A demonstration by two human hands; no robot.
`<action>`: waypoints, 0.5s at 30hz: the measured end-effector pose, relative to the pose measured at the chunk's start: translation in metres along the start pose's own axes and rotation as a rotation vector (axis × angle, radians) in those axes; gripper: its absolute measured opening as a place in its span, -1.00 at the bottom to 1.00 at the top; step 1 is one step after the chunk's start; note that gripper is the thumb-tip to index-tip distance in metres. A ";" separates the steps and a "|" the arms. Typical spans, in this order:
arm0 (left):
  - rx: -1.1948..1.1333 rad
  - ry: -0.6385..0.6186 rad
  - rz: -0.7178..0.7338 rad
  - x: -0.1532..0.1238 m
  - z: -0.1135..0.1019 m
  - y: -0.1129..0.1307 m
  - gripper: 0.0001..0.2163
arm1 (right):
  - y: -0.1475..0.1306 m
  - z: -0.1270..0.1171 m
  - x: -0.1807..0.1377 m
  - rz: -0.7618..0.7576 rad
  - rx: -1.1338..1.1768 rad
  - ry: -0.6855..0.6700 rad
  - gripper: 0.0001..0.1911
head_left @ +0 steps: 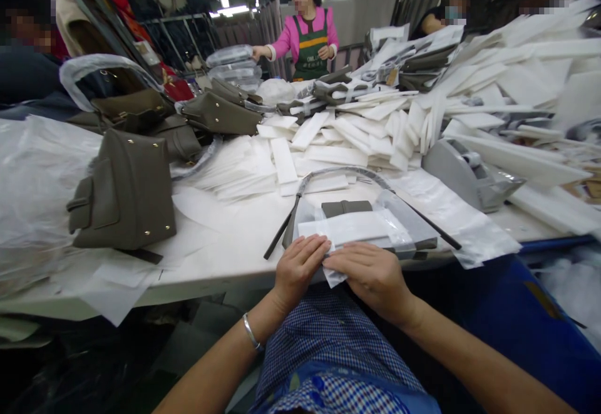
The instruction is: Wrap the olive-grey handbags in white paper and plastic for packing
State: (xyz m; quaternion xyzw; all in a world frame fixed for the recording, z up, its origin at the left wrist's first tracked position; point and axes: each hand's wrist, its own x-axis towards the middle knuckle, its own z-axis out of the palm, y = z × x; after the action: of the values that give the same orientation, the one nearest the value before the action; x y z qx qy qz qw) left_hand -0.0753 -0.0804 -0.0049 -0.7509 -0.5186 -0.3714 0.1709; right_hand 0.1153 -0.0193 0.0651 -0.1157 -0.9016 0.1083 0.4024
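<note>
A flat olive-grey bag point(375, 229) lies at the table's near edge, wrapped in clear plastic, with white foam sheet point(345, 227) on top. Its long strap point(328, 175) arcs over the table behind it. My left hand point(298, 268) rests on the near left corner of the white sheet, fingers bent and pressing down. My right hand point(373, 273) lies next to it on the near edge of the plastic, fingers pressed on the wrapping. The two hands almost touch.
An olive bag point(126, 191) stands at the left, with more bags point(220, 113) behind it. White foam strips point(375, 126) are heaped across the table point(225, 245). A grey tape dispenser point(469, 176) sits right. Crumpled plastic point(32, 182) lies far left. People work at the far side.
</note>
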 end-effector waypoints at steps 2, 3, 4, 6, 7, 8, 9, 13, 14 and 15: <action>0.003 0.040 -0.013 0.001 0.000 0.001 -0.75 | 0.012 0.002 0.013 0.041 -0.029 -0.012 -0.69; 0.003 0.051 -0.028 0.001 0.001 0.002 -0.77 | 0.018 0.005 0.018 0.071 -0.045 -0.022 -0.70; -0.001 0.057 -0.046 0.002 0.001 0.002 -0.80 | 0.024 0.007 0.021 0.107 -0.061 -0.037 -0.71; -0.016 0.066 -0.070 0.002 0.001 0.000 -0.81 | 0.035 0.013 0.027 0.202 -0.081 -0.072 -0.75; -0.024 0.074 -0.078 0.001 0.002 -0.001 -0.80 | 0.039 0.016 0.030 0.256 -0.078 -0.092 -0.76; -0.034 0.082 -0.083 0.000 0.002 -0.002 -0.80 | 0.043 0.018 0.032 0.312 -0.064 -0.113 -0.78; -0.048 0.090 -0.088 -0.001 0.002 -0.003 -0.79 | 0.046 0.020 0.033 0.364 -0.043 -0.134 -0.79; -0.140 0.097 -0.143 -0.004 0.004 -0.007 -0.83 | 0.054 0.025 0.040 0.479 0.031 -0.189 -0.87; -0.154 0.103 -0.146 -0.004 0.004 -0.007 -0.84 | 0.056 0.026 0.042 0.480 0.043 -0.207 -0.88; -0.159 0.111 -0.140 -0.003 0.004 -0.007 -0.85 | 0.058 0.027 0.044 0.473 0.053 -0.230 -0.89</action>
State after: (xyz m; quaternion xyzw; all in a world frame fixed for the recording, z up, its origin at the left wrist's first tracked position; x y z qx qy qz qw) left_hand -0.0802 -0.0770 -0.0109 -0.7022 -0.5285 -0.4634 0.1131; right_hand 0.0739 0.0463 0.0615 -0.2995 -0.8862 0.2355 0.2637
